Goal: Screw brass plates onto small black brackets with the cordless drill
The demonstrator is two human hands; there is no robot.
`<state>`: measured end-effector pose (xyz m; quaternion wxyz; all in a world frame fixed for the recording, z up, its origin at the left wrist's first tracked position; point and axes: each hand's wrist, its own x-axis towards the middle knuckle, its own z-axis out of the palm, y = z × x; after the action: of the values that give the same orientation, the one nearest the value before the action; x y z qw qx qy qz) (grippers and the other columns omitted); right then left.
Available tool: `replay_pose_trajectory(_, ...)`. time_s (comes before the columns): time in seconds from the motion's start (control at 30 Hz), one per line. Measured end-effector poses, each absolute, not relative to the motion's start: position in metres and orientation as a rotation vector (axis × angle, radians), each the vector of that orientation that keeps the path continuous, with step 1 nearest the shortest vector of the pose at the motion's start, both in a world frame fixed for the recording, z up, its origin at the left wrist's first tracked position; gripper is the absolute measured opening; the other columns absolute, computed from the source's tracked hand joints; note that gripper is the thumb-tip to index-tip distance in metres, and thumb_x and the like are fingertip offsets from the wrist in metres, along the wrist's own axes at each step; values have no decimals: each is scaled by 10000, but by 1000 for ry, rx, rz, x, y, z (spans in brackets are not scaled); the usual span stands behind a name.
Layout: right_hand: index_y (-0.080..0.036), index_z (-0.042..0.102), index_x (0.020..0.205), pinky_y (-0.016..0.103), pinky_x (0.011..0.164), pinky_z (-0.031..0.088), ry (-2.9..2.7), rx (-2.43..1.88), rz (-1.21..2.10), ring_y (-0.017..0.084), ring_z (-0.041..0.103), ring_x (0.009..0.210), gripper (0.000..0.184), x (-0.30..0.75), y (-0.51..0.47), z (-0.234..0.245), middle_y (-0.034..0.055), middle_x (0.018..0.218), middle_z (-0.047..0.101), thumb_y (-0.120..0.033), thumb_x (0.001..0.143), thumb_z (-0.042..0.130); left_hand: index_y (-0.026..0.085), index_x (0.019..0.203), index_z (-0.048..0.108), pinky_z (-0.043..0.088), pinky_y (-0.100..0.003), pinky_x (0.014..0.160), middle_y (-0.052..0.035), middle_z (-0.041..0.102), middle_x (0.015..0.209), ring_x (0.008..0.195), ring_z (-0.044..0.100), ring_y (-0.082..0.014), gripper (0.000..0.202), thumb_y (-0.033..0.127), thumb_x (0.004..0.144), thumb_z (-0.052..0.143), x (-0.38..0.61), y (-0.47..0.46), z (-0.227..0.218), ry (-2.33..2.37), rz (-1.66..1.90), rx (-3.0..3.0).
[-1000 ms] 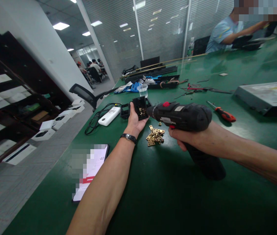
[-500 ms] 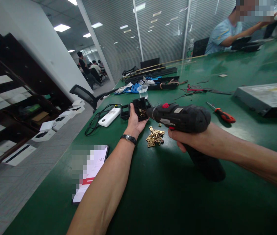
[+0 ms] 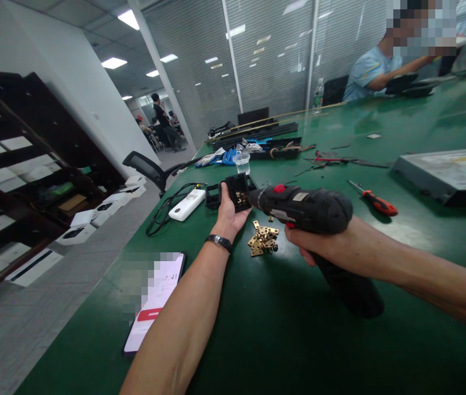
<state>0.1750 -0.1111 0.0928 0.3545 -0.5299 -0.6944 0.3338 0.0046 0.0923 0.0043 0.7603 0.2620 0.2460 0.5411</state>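
My left hand (image 3: 228, 211) grips a small black box-shaped part (image 3: 239, 190) and holds it upright on the green table (image 3: 282, 340). My right hand (image 3: 331, 247) is wrapped round the handle of a black cordless screwdriver (image 3: 304, 207), whose tip points into the open face of the black part. A second small black frame (image 3: 212, 196) lies just left of the held part. Below the tool's nose, between my hands, sits a small pile of brass hinges and screws (image 3: 262, 238).
A phone (image 3: 156, 299) lies by my left forearm. A white power bank with a black cable (image 3: 187, 204), a clear plastic cup (image 3: 241, 162), blue gloves (image 3: 224, 158), a red-handled screwdriver (image 3: 376, 202) and a grey flat device (image 3: 447, 173) lie around. Another person (image 3: 375, 68) works at the far right.
The view has tilted slightly, so everything sits a little lower in the picture. Both hands keep their hold, with the tool still at the black part.
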Motion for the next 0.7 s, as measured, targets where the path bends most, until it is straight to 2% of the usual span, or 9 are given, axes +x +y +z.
replay_pose_trajectory(0.13, -206, 552, 527, 250, 473, 403, -1784, -1438, 854, 122, 530, 462, 337, 175, -111, 92, 4, 522, 608, -285, 843, 636, 152, 1278, 667, 559, -425, 941, -166, 723, 1207, 1081, 697, -256, 579, 626, 994, 495, 4, 91, 6, 528, 1185, 561)
replay_pose_trajectory(0.4, -211, 555, 552, 242, 456, 399, -1790, -1414, 850, 117, 516, 444, 336, 175, -110, 89, -6, 493, 594, -312, 860, 641, 136, 1234, 690, 564, -442, 960, -173, 727, 1203, 1084, 703, -268, 587, 633, 991, 491, 5, 90, 7, 537, 1179, 562)
replay_pose_trajectory(0.57, -210, 552, 536, 248, 453, 395, -1776, -1434, 878, 120, 514, 445, 361, 175, -112, 92, -1, 490, 589, -320, 868, 642, 136, 1199, 695, 578, -437, 921, -165, 738, 1146, 995, 716, -252, 561, 623, 985, 515, 6, 91, 7, 534, 1192, 536)
replay_pose_trajectory(0.7, -207, 573, 524, 291, 547, 461, -1817, -1511, 857, 147, 565, 506, 422, 176, -117, 93, 29, 533, 631, -366, 913, 617, 145, 1167, 692, 589, -398, 843, -141, 747, 1063, 913, 717, -235, 508, 597, 973, 563, 8, 87, 7, 573, 1209, 530)
